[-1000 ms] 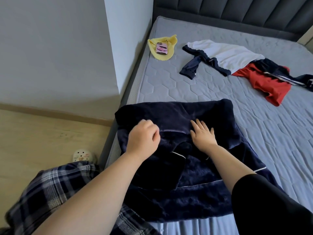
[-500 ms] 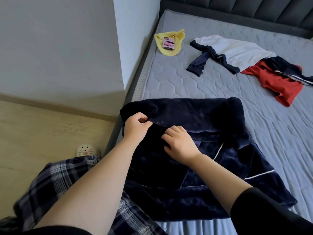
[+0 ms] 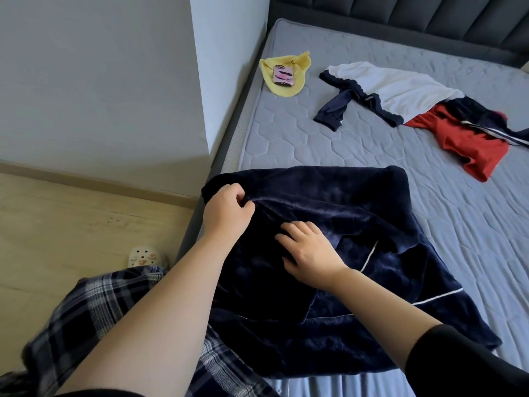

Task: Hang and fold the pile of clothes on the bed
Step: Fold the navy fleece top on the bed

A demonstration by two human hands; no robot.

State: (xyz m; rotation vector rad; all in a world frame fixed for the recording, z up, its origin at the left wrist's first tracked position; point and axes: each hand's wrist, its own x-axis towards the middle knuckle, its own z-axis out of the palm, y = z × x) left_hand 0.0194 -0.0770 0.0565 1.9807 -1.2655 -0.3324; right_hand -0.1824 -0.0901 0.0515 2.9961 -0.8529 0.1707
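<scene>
— Two things are noted on the wooden floor (image 3: 57, 224) at the near left. What are they?

— A white clog (image 3: 142, 255) is seen close to the bed frame, and plaid trousers (image 3: 94, 316), worn by the person, are seen just nearer than it.

— How are the hands held?

— They are kept apart, though near each other. A fold at the far left corner of the navy fleece garment (image 3: 357, 219) is pinched by the left hand (image 3: 226, 213), between thumb and curled fingers. The right hand (image 3: 309, 253) is laid on the garment just to the right, fingers bent against the fabric; whether any fabric is gripped there cannot be told.

— Where is that garment placed?

— It is spread over the near left part of the bed (image 3: 315, 144), with its near edge hung over the mattress side and white piping shown on its right half.

— What is found farther off?

— By the far left edge a yellow cloth (image 3: 297, 84) is laid, with a pink-cased phone (image 3: 283, 75) on it. To the right a white-and-navy garment (image 3: 400, 87) is spread, touching a red garment (image 3: 472, 144) at the far right.
</scene>
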